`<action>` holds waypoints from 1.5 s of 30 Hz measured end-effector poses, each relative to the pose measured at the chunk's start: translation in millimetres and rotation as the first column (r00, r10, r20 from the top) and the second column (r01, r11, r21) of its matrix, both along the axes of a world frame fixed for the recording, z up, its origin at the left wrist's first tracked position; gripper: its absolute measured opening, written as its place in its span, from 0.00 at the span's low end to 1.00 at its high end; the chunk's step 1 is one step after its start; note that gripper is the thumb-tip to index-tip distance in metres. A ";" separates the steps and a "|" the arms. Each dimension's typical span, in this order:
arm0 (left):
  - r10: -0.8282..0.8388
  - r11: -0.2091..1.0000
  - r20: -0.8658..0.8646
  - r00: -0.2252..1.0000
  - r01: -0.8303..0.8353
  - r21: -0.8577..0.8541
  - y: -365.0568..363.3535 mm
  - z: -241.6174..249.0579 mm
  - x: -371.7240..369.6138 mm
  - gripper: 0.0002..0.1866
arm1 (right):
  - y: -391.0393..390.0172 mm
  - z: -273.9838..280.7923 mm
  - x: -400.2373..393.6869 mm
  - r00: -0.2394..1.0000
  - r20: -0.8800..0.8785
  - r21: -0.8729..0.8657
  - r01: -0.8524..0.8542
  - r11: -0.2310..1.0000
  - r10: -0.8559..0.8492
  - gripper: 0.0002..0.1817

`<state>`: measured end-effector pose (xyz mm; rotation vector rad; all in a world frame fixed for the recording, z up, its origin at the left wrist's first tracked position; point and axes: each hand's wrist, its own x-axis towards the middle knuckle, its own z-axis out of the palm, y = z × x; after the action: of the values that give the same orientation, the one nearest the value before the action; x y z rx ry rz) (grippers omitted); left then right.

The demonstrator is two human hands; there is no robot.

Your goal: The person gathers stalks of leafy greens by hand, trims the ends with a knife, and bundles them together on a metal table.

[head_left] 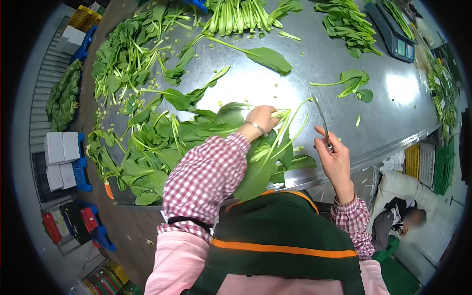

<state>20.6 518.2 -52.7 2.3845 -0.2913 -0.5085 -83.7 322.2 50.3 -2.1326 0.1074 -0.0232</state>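
My left hand [264, 119], with a bracelet at the wrist, is closed around the stems of some leafy greens [255, 184]. Their broad leaves hang toward the table's front edge. My right hand [334, 155] grips a knife [322, 115] by its handle, the thin blade pointing up and away from me. Left of my hands lies a loose heap of leafy greens [147, 157]. A single leafy stalk [268, 59] rests farther back, and a small sprig [351, 83] lies beyond the knife tip.
The metal table [393, 115] carries cut stem pieces. At the back are a trimmed bundle of greens [241, 17], another bundle [349, 27] and a digital scale [400, 46]. Crates [78, 167] stand on the floor at left. A person [400, 219] sits at lower right.
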 end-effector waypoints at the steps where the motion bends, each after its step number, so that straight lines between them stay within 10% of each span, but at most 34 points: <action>1: 0.024 0.981 -0.014 1.000 -0.026 -0.193 6.9 11.9 -8.2 0.17 | -0.5 0.8 -3.2 1.000 -0.006 0.009 0.007 1.000 -0.007 0.16; 5: 0.156 0.797 -0.049 0.987 -0.155 -0.583 25.6 101.5 -60.4 0.12 | 10.3 10.7 -2.5 0.985 0.121 -0.060 -0.115 0.992 0.121 0.17; 11: 0.257 0.702 0.045 0.965 -0.154 -0.695 83.1 177.2 -85.6 0.18 | 28.7 4.4 60.1 0.887 0.135 -0.306 -0.386 0.870 0.441 0.17; 15: 0.650 0.748 0.406 0.643 -0.443 -0.495 138.4 208.6 -74.4 0.18 | 22.5 -14.3 82.0 0.978 0.084 -0.068 -0.187 0.980 0.192 0.17; 17: 0.670 0.718 0.307 0.676 -0.484 -0.500 174.9 207.0 -78.8 0.15 | 38.7 17.3 64.6 0.936 -0.332 0.174 -0.060 0.983 0.116 0.17; 20: 0.779 0.582 0.134 0.612 -0.627 -0.518 196.9 203.3 -86.4 0.11 | 49.2 -56.0 31.5 0.806 -0.070 -0.120 -0.591 0.797 0.587 0.15; 23: 0.815 0.557 0.086 0.574 -0.731 -0.395 208.9 198.8 -97.0 0.11 | 63.0 -73.4 9.4 0.783 -0.232 -0.262 -0.621 0.738 0.577 0.19; 27: 0.846 0.245 -0.204 0.493 -0.700 -0.671 221.2 185.4 -108.2 0.12 | 55.7 -71.1 12.9 0.750 -0.198 -0.257 -0.661 0.705 0.631 0.17; 29: 0.660 0.225 -0.235 0.713 -0.487 -0.844 229.3 182.2 -112.0 0.21 | 55.3 -52.4 17.9 0.728 -0.332 -0.011 -0.639 0.769 0.600 0.15; 35: 0.673 0.630 -0.122 0.729 -0.652 -0.421 163.6 186.2 -111.8 0.15 | 81.0 14.7 5.7 0.872 -0.228 0.383 -0.328 0.864 0.433 0.13; 38: 0.261 0.901 0.013 0.965 -0.239 -0.362 102.1 146.8 -128.8 0.20 | 88.9 26.1 0.5 0.904 -0.060 0.365 -0.374 0.852 0.423 0.12; 45: 0.304 0.858 -0.041 0.952 -0.292 -0.422 76.3 130.4 -136.6 0.24 | 67.2 33.8 -6.8 0.917 0.214 0.103 -0.365 0.925 0.337 0.17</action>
<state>-116.0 594.4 77.7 1.9595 -0.0309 -0.2350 -90.5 389.4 84.1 -1.9680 -0.3811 -0.0098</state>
